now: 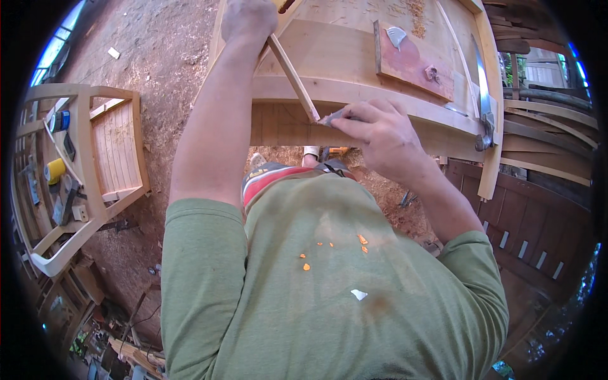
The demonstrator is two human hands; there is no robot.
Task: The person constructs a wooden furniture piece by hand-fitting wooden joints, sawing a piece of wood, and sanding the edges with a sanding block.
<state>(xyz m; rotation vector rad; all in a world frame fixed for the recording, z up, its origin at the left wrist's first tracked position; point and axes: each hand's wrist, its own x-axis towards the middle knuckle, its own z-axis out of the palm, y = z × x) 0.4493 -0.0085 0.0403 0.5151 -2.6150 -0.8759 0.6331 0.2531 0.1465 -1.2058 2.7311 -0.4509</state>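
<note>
The left arm (212, 126) stretches forward, left hand (249, 22) partly out of view; the right hand (386, 133) pinches, fingers (352, 129) curled.

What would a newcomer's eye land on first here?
Probably the green shirt filling the lower middle, with orange flecks on its front. Above it, the right hand pinches a grey piece at the near end of a narrow wooden strip. A pale wooden frame stands out at far left.
</note>
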